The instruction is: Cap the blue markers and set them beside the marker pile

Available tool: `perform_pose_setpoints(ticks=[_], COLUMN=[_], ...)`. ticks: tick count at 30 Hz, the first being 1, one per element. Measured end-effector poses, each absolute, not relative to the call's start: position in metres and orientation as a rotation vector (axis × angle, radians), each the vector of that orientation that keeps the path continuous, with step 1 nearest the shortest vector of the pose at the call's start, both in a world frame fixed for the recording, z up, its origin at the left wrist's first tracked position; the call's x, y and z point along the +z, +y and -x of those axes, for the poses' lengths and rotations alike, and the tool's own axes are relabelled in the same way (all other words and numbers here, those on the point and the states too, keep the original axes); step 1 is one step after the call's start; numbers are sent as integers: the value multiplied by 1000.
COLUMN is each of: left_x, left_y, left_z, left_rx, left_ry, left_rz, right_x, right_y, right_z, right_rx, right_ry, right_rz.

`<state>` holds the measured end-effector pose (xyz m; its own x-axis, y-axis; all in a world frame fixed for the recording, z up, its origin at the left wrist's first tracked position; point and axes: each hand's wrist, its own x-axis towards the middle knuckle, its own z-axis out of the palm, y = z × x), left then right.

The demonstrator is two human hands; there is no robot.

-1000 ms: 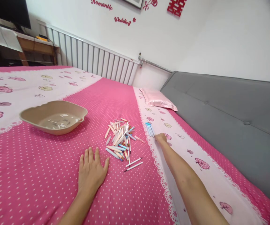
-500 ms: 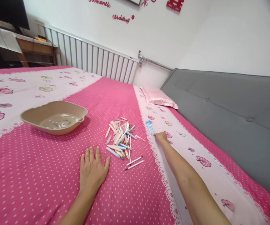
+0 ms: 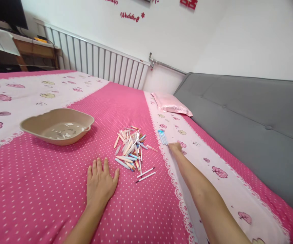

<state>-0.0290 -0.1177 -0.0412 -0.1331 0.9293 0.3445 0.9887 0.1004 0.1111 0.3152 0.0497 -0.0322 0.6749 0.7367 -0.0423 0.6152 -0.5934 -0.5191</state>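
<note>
My left hand [image 3: 101, 181] lies flat on the pink dotted bedspread, fingers spread and nothing in it. To its right is a loose pile of pen parts [image 3: 130, 147], pale peach, grey, white and blue. Two white pen refills [image 3: 145, 177] with dark tips lie at the pile's near side. On the white band farther right, several light-blue pens [image 3: 162, 137] lie side by side, their brighter blue ends pointing away. My right hand [image 3: 175, 147] is closed at the near end of the rightmost blue pen; its fingertips are partly hidden.
A beige plastic basin [image 3: 34, 130] with small white and grey pieces in it stands on the bed at left. A pink satin pillow [image 3: 171, 104] lies against the grey padded headboard [image 3: 238, 112]. A white radiator [image 3: 98, 56] runs along the far wall, beside a desk [image 3: 34, 49].
The view has shifted slightly. Both hands, the pile and the row of blue pens keep nearly the same places.
</note>
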Motion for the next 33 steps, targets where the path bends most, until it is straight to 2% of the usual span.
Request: perform_pose_setpoints(ticks=[4, 9, 19, 33], left_x=[-41, -41, -43, -46], left_y=[-118, -118, -115, -114], left_z=[29, 29, 28, 28], left_rx=[-479, -466, -480, -512], left_ry=[-2178, -2180, -2179, -2178], left_rz=[1935, 1940, 1930, 1933], right_x=[-36, -37, -52, -64], right_y=[52, 51, 39, 46], right_z=[-316, -316, -325, -329], right_rx=[546, 612, 494, 416], right_ry=[-1018, -1025, -1092, -1078], right_rz=[2437, 2375, 2110, 2107])
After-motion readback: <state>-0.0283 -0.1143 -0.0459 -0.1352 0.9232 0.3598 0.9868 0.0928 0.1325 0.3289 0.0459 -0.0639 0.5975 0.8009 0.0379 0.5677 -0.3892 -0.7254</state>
